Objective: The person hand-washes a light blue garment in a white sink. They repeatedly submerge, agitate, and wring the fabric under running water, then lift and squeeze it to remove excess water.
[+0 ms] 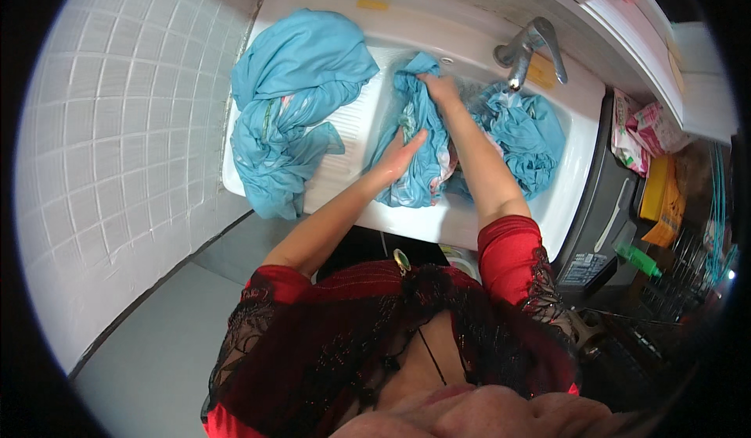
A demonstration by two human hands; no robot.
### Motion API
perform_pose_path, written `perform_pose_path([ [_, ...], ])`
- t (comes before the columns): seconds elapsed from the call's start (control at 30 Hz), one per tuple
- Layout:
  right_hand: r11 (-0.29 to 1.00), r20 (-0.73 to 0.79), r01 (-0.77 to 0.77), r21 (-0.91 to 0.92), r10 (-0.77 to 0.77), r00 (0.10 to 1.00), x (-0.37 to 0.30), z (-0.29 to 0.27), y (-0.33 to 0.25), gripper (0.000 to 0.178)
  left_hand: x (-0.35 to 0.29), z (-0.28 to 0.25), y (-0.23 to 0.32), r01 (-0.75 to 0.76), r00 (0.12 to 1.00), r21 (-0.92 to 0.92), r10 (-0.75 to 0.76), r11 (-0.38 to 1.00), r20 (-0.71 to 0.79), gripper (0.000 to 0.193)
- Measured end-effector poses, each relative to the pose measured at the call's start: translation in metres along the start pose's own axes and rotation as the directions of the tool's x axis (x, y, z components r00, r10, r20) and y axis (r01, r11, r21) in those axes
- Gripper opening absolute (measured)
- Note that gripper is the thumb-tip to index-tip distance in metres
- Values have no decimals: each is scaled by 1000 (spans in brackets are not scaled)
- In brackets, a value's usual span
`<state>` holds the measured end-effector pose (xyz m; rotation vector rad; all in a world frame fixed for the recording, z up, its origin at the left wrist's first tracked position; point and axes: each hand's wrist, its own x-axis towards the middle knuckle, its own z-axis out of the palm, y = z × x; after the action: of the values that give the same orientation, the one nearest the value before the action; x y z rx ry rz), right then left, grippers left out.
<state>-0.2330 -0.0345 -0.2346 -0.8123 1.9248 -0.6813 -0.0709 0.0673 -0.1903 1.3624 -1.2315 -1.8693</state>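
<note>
A wet light-blue cloth (418, 176) lies stretched along the ribbed slope of a white sink (356, 137). My left hand (400, 156) presses flat on its lower part, fingers spread. My right hand (440, 87) grips the cloth's upper end near the basin's far side. More of the same blue fabric (522, 129) is bunched in the basin under the tap. A second blue garment (291, 102) is heaped on the sink's left side, hanging over the edge.
A metal tap (530, 47) stands at the sink's back right. A white tiled wall (117, 148) runs along the left. A dark appliance (598, 219) adjoins the sink on the right, with coloured packets (641, 133), a green bottle (640, 260) and clutter beyond.
</note>
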Motion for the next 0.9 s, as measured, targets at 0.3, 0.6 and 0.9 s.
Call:
perform_pose_path([
  [0.3, 984, 76, 168, 58, -172, 982, 26, -50, 31, 59, -75, -59, 109, 378, 919, -414, -283, 828, 274, 51],
  [0.6, 886, 360, 365, 287, -453, 816, -12, 22, 145, 43, -41, -43, 139, -79, 936, -116, 113, 990, 332, 55],
  [0.9, 980, 63, 154, -128, -147, 987, -88, -25, 114, 34, -1, -42, 37, 384, 910, 118, -397, 916, 117, 40],
])
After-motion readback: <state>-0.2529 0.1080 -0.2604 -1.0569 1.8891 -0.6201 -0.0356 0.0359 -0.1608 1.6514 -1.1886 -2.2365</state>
